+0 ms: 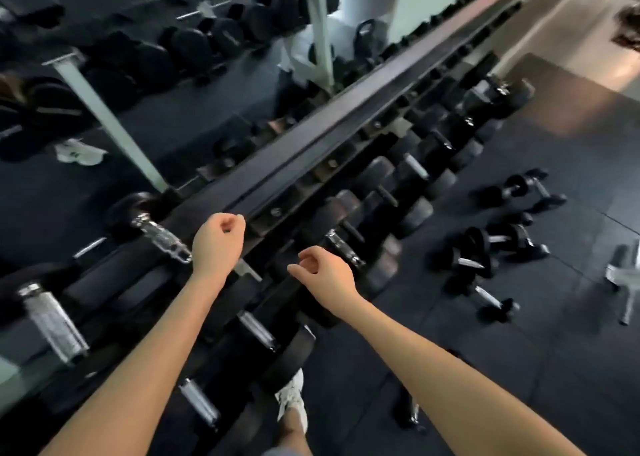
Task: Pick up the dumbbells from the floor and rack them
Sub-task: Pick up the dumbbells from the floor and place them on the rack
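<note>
- Below, we look down on a dark rubber-tiled floor (502, 369) with faint seams between the tiles; far right it gives way to a pale, shiny floor (588, 40).
- We see a long black dumbbell rack (311, 144) running diagonally from near left to far right, its tiers filled with black-headed, chrome-handled dumbbells.
- We hold our left hand (217, 244) above the rack's top rail, fingers curled loosely toward the palm, gripping nothing.
- We hold our right hand (325, 277) just beside it, over a racked chrome handle, fingers half-curled and apart from the thumb, also empty; whether it touches the handle we cannot tell.
- We find the small dumbbells (495, 248) lying in a loose cluster on the dark floor to the right, well apart from both hands.
- We notice one white shoe (292, 398) near the rack's foot.
- Beyond the rack on the left, what looks like a mirror shows more black weights and a pale slanted post (107, 120).
- At the right edge lies a grey metal piece (623, 275), too blurred to identify.
</note>
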Action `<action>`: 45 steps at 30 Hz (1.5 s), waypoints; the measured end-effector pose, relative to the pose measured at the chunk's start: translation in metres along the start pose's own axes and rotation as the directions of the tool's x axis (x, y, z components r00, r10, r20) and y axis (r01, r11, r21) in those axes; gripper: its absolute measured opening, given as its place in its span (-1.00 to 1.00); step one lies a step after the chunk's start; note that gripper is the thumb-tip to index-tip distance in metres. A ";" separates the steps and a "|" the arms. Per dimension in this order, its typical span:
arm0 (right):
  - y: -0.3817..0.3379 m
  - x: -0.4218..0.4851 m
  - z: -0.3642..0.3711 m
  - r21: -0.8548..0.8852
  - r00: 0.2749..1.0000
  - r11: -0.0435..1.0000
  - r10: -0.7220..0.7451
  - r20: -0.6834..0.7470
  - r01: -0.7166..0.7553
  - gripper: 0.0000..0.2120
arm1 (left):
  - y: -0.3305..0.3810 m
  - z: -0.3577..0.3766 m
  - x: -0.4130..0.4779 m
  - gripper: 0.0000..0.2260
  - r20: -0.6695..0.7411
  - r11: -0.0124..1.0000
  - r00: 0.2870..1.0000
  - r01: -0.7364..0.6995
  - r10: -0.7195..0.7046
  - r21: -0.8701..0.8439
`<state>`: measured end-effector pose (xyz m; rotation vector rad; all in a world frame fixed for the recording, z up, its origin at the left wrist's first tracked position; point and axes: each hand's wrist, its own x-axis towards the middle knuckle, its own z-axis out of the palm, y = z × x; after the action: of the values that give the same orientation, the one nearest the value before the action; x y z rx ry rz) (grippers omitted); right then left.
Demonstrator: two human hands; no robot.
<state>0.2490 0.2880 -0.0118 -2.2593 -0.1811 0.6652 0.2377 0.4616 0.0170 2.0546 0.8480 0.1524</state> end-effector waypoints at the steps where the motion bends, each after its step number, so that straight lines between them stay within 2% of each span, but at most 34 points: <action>1: 0.020 -0.020 -0.015 0.036 0.999 0.999 0.014 -0.044 -0.013 -0.62 | 0.013 0.015 -0.020 -0.76 0.052 0.999 0.998 -0.032 0.034 -0.044; 3: 0.061 -0.061 -0.042 0.120 0.988 0.991 0.069 -0.138 -0.052 -0.68 | 0.038 0.046 -0.063 -0.79 0.178 0.986 0.979 -0.077 0.103 -0.146; 5: 0.112 -0.109 -0.070 0.242 0.965 0.966 0.150 -0.215 -0.096 -0.75 | 0.066 0.082 -0.121 -0.83 0.347 0.967 0.923 -0.080 0.164 -0.243; 8: 0.187 -0.181 -0.104 0.467 0.922 0.873 0.289 -0.259 -0.143 -0.81 | 0.105 0.136 -0.207 -0.85 0.571 0.945 0.780 -0.079 0.257 -0.317; 10: 0.234 -0.226 -0.120 0.543 0.886 0.819 0.379 -0.268 -0.186 -0.83 | 0.124 0.170 -0.256 -0.85 0.680 0.943 0.669 -0.104 0.301 -0.315; 16: 0.357 -0.322 -0.129 0.687 0.693 0.657 0.651 -0.310 -0.310 -0.81 | 0.147 0.265 -0.360 -0.86 0.856 0.940 0.398 -0.221 0.330 -0.260; 21: 0.435 -0.342 -0.111 0.787 0.572 0.511 0.780 -0.256 -0.345 -0.81 | 0.127 0.349 -0.392 -0.85 0.934 0.953 0.269 -0.253 0.237 -0.168; 26: 0.526 -0.303 -0.087 0.845 0.518 0.404 0.835 -0.185 -0.350 -0.80 | 0.084 0.458 -0.375 -0.83 0.957 0.952 0.253 -0.298 0.144 -0.064; 31: 0.649 -0.218 -0.052 0.867 0.523 0.373 0.837 -0.160 -0.331 -0.78 | 0.005 0.599 -0.329 -0.82 0.959 0.896 0.252 -0.445 0.131 -0.006; 36: 0.783 -0.127 0.002 0.860 0.518 0.372 0.842 -0.153 -0.349 -0.75 | -0.107 0.741 -0.293 -0.81 0.960 0.869 0.267 -0.491 0.086 0.059; 40: 0.881 -0.059 0.047 0.797 0.519 0.421 0.840 -0.161 -0.433 -0.69 | -0.206 0.837 -0.273 -0.74 0.940 0.879 0.341 -0.453 0.020 0.146; 45: 0.971 0.006 0.092 0.611 0.582 0.531 0.802 -0.137 -0.588 -0.57 | -0.306 0.927 -0.256 -0.52 0.873 0.799 0.489 -0.525 0.002 0.292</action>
<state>0.1358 -0.3325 -0.7559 -1.8104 1.0994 0.5248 0.2607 -0.2189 -0.7278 2.3550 -0.1293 -0.9840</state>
